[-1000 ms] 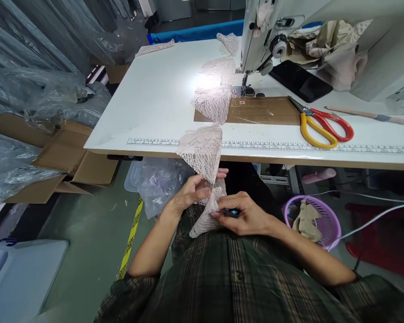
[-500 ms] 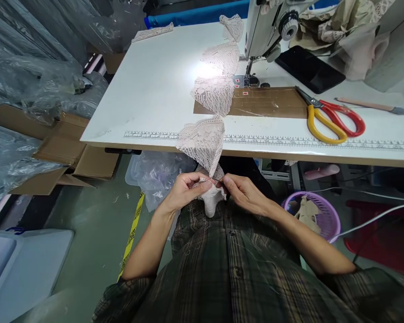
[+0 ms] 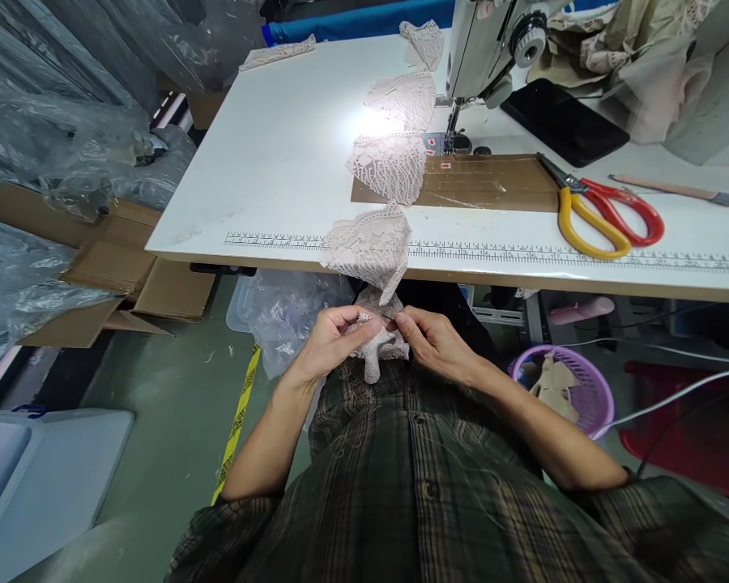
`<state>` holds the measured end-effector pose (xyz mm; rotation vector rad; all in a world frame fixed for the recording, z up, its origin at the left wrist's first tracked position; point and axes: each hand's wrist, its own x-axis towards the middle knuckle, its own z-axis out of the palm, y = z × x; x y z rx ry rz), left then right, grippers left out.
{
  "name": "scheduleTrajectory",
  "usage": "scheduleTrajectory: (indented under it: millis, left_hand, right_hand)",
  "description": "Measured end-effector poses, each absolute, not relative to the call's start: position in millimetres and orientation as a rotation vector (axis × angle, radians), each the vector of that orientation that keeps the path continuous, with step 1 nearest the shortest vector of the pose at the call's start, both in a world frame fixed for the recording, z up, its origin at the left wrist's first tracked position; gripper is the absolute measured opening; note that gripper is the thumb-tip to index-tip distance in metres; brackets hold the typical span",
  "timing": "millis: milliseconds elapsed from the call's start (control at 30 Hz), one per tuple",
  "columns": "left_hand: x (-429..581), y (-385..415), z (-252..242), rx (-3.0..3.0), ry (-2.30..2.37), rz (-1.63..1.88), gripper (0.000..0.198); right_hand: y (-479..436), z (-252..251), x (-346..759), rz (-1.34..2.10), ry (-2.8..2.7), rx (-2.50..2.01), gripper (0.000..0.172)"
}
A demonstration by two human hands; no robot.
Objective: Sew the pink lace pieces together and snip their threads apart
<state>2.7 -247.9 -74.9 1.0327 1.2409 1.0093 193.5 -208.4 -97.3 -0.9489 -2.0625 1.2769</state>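
Note:
A chain of pale pink lace pieces runs from the sewing machine across the white table and hangs over its front edge into my lap. My left hand and my right hand meet just below the table edge. Both pinch the lowest lace piece between thumb and fingers, fingertips almost touching. The end of the lace droops below my hands onto my plaid shirt.
Scissors with one yellow and one red handle lie on the table right of a brown cardboard sheet. A black phone, a pencil-like stick and a fabric pile lie further back. A purple basket, plastic bags and cardboard boxes sit on the floor.
My right hand came up from my lap to meet the left hand, and both now pinch the lace higher, nearer the table edge. The small dark tool seen in it earlier no longer shows.

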Motion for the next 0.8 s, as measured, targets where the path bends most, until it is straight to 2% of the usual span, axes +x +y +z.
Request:
scheduleTrajectory:
  millis: [233,467,533,667,800]
  left_hand:
    - [4,-249,-69,1.045,1.284,0.951,0.030]
    - [-1,-243,-88,1.099,1.320,0.879,0.034]
    - [-4,-233,-104,1.205,1.397,0.871,0.034]
    - [-3,-214,-130,1.557,1.649,0.934,0.030]
    - [6,-214,-122,1.742,1.686,1.087,0.038]
  right_hand:
    - [-210,-94,186,1.180,-2.099,-1.028,0.040]
    - [-218,-123,185,1.706,-1.795,-0.861,0.039]
    - [-217,-135,186,1.739,-1.796,-0.952,0.040]
    - [-209,-152,194,1.363,-2.013,-1.334,0.031]
    - [-203,-140,205,1.137,-1.986,-1.314,0.024]
